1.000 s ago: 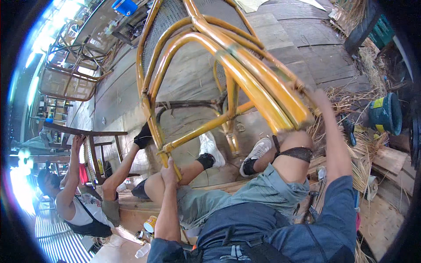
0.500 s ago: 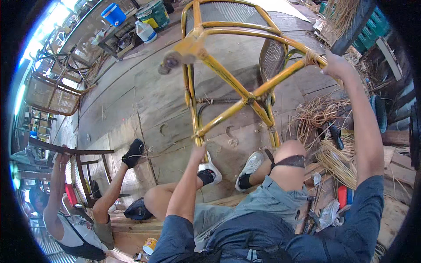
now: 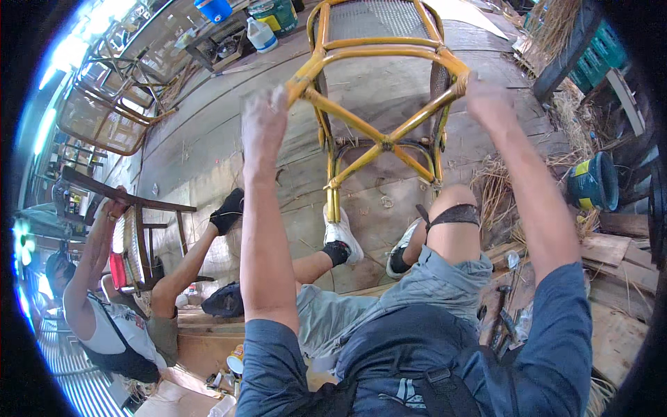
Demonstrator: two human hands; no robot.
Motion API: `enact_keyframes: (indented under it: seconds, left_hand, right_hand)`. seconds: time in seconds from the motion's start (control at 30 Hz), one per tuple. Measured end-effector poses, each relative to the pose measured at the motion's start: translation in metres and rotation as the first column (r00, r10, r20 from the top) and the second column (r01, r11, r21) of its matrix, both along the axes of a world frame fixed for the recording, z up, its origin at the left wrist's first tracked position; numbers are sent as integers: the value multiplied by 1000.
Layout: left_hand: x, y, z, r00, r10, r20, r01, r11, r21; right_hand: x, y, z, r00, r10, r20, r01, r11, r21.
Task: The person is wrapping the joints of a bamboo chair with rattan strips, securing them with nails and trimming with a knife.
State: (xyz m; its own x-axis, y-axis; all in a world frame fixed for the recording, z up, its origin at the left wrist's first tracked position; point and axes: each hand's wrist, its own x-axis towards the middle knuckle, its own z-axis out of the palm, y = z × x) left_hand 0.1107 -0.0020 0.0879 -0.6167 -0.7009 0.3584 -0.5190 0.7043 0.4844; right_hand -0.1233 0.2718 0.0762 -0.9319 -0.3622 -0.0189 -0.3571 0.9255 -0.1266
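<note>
A yellow-brown rattan chair frame with crossed braces and woven mesh panels stands in front of my legs. My left hand, slightly blurred, is closed on the chair's left upper end. On the opposite side, my right hand is wrapped round the right upper corner, beside a binding. Two poles of the frame come down close to my left white shoe. A mesh panel shows at the chair's far end. The fingertips of both hands are partly hidden.
At left, another person holds a dark wooden chair. Farther back are a mesh-backed chair, a white jug and a green bucket. Rattan strands, a dark pot and boards lie at right.
My left hand has gone from the lower left pole up to the left upper end. The chair has turned to face me more squarely, its right corner shifting left with my right hand.
</note>
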Motion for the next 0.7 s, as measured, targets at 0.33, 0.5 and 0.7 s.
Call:
enact_keyframes:
  seconds: [0.33,0.5,0.7]
  left_hand:
    - [64,66,-32,919,138,371,-142,990,-16]
    - [105,96,-63,954,119,274,-99,991,-86]
    - [112,121,-70,986,49,156,-31,992,-119]
  right_hand:
    - [56,81,-24,982,149,116,-127,977,-173]
    - [79,102,-46,996,83,-17,-83,931,-356]
    - [70,113,-40,986,58,154,0,936,-351]
